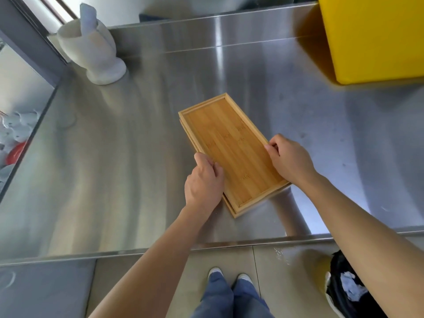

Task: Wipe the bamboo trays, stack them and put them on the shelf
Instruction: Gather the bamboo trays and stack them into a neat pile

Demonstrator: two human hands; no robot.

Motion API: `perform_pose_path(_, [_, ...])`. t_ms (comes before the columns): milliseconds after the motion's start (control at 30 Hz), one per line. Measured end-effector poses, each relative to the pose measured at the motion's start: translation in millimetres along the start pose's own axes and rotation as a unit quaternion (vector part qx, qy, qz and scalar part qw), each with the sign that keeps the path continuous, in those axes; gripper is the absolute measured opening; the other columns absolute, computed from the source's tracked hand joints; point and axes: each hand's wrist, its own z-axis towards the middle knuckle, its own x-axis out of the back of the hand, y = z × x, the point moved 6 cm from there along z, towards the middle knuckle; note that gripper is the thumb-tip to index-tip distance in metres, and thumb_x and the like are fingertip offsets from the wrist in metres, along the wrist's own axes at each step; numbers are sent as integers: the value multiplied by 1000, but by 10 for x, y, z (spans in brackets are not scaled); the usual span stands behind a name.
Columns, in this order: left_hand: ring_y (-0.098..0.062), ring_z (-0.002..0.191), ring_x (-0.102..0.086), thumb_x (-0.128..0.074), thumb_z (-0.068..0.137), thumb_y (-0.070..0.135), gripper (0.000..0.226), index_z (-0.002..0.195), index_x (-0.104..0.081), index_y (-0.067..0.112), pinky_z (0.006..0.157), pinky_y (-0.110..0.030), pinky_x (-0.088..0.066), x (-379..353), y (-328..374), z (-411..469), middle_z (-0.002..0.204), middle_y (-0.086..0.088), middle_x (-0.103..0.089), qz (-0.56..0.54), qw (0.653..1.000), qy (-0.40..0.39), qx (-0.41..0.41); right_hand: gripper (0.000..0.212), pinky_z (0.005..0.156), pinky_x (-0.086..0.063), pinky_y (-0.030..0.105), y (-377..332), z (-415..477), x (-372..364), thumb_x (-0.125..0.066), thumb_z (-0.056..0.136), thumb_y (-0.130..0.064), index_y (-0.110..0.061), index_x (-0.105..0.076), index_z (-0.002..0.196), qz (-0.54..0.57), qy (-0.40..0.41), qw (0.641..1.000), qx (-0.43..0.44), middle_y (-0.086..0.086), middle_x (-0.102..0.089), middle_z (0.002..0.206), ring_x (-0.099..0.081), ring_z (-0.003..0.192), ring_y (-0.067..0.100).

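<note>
A stack of rectangular bamboo trays (229, 145) lies on the steel counter (114, 168), its long axis running from upper left to lower right. Only the top tray's inside shows; edges of trays beneath peek out along the left and near sides. My left hand (204, 182) grips the stack's left long edge, thumb on the rim. My right hand (289, 159) holds the right long edge, fingers curled over the rim. A light blue cloth (88, 18) sticks out of a white holder (91, 49) at the back left.
A large yellow box (371, 35) stands at the back right of the counter. A lower shelf or sink with white items and something red (16, 138) lies to the left. On the floor at lower right sits a bin with a black bag (344, 292).
</note>
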Motion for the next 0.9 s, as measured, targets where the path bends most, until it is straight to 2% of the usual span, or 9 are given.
perform_pose_path(67, [-32,72,-55,-41,93,20,15,95,-27,16,58,-32,-35,-8,-49,3,71,-1,-50,-43,998,-15,37,26,75,-52,44,15,-7,4,-40,97,-30,-9,-54,100,17,-4,1000,-3,11,-66,92,-60,83,28])
perform_pose_path(133, [-29,84,-57,-47,91,25,25,102,-27,17,61,-31,-37,-22,-148,26,95,-8,-57,-115,986,-50,111,26,76,-52,41,47,-16,13,-43,95,-32,-10,-57,102,63,-11,998,-20,6,-64,92,-59,85,24])
perform_pose_path(233, [-32,115,-51,-58,84,32,56,129,-30,14,89,-39,-45,-68,-319,27,137,-17,-44,-266,922,-96,263,32,70,-44,28,111,-9,-17,-48,92,-38,-12,-58,106,173,-44,981,-76,-1,-59,95,-55,85,15])
perform_pose_path(333, [-36,133,-35,-60,85,26,60,137,-34,12,105,-48,-37,-101,-341,-13,146,-18,-35,-367,862,-107,333,38,70,-41,27,128,-11,-88,-50,90,-45,-12,-59,108,262,-95,952,-125,1,-61,100,-55,87,14])
perform_pose_path(433, [-26,137,-35,-56,88,22,51,136,-41,11,114,-48,-27,-188,-268,-59,144,-7,-41,-410,839,-131,333,45,79,-43,35,99,-29,-114,-49,90,-46,-7,-60,109,284,-133,939,-139,13,-63,110,-58,94,23])
perform_pose_path(500, [-21,131,-42,-54,88,27,50,135,-44,14,114,-44,-27,-281,-231,-114,141,-3,-47,-399,846,-151,319,47,89,-47,42,81,-49,-102,-49,90,-45,-3,-60,109,287,-145,937,-137,18,-62,116,-58,105,29])
perform_pose_path(633, [-20,129,-42,-48,93,36,58,144,-23,28,112,-41,-29,-432,-219,-234,141,7,-44,-377,871,-163,271,42,99,-42,47,104,-131,-100,-49,91,-42,-5,-63,106,318,-149,925,-143,21,-61,119,-56,112,33])
perform_pose_path(700, [-20,129,-42,-48,93,37,59,145,-20,30,112,-43,-30,-415,-240,-258,142,7,-44,-374,880,-154,250,47,100,-40,52,115,-193,-123,-49,91,-42,1,-59,109,330,-146,920,-151,27,-56,122,-53,113,40])
perform_pose_path(900, [-14,107,-58,-44,95,34,45,137,-42,17,84,-29,-46,-179,-338,-154,129,0,-59,-398,877,-156,217,52,100,-40,51,46,-410,-254,-48,92,-40,8,-53,111,376,-153,904,-136,31,-54,122,-53,112,42])
